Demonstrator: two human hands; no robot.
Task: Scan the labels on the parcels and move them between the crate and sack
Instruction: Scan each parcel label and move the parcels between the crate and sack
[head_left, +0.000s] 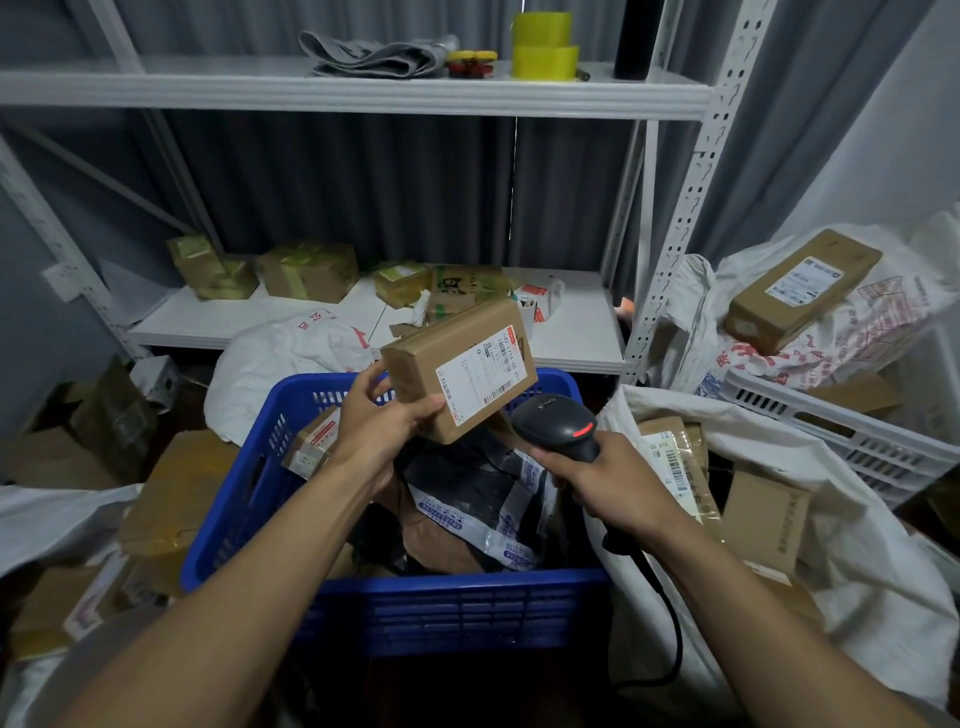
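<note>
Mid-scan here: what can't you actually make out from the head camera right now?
All in the head view:
Label on the box in the left hand: print too small and blurred to read.
Scanner in the right hand: its window faces away, so any beam is unseen.
Blue crate floor: buried under parcels.
White sack: depth hidden by folds.

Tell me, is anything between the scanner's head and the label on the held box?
Nothing: the head view shows a bare gap from the scanner to the label on the box.
</note>
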